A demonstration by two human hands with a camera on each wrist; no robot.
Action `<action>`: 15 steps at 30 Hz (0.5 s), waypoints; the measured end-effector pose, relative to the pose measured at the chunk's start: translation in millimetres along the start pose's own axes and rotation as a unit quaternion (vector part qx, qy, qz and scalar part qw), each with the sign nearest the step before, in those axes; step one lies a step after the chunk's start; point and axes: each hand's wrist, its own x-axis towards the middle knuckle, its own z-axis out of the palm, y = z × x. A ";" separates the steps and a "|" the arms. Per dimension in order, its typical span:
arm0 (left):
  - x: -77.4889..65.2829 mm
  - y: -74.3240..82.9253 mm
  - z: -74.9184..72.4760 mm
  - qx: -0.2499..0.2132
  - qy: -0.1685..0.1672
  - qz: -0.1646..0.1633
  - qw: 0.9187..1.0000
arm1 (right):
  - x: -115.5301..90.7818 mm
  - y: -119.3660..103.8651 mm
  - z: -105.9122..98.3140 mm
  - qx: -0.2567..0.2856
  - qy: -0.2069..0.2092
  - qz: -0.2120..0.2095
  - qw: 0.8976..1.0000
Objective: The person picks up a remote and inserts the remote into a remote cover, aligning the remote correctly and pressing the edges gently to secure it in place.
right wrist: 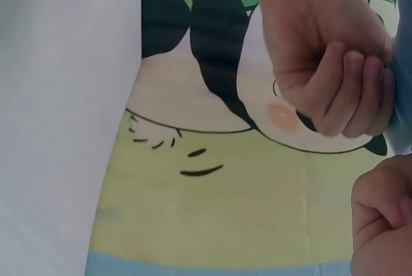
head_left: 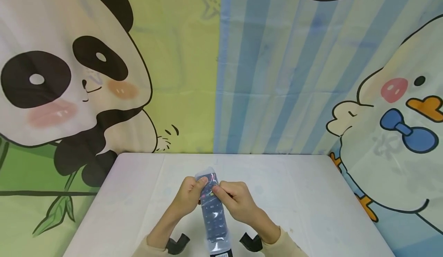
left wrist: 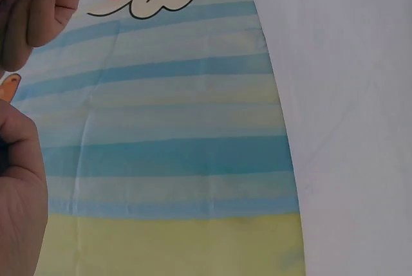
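A dark remote control (head_left: pixel 212 207) in a clear plastic sleeve stands tilted between both hands, its button side towards me. The left hand (head_left: pixel 188 195) grips its upper left edge, thumb pressed flat on the front. On the other edge, the right hand (head_left: pixel 238 201) pinches the sleeve slightly lower, its thumb also on the front. In the left wrist view, the left hand (left wrist: pixel 19 192) and the curled right hand (left wrist: pixel 42 15) show at the left border. The left hand's fingers (right wrist: pixel 357 92) look curled in the right wrist view; the right hand (right wrist: pixel 383 218) is partly cut off.
The white table (head_left: pixel 294 195) spreads under the hands. A black label with a white barcode patch (head_left: pixel 221 254) marks the sleeve's lower end. Black bands (head_left: pixel 178 244) sit near both wrists. Behind the table hangs a cartoon-printed cloth (head_left: pixel 180 68).
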 end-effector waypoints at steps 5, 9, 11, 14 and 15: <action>3.6 -3.9 1.9 -0.034 0.029 -0.002 0.999 | -4.0 -5.9 2.2 0.035 -0.004 0.023 0.999; 6.1 -4.6 2.2 -0.045 0.018 -0.003 0.999 | -11.4 -9.7 0.7 0.100 -0.023 0.061 0.993; 7.2 -4.6 1.8 -0.045 0.004 0.000 0.999 | -14.0 -9.7 -1.6 0.126 -0.038 0.079 0.988; 8.8 -3.1 1.0 -0.037 -0.017 0.018 0.999 | -16.2 -7.8 -7.2 0.153 -0.065 0.113 0.980; 9.8 -2.2 1.0 -0.033 -0.025 0.028 0.999 | -16.8 -6.4 -9.4 0.167 -0.075 0.127 0.975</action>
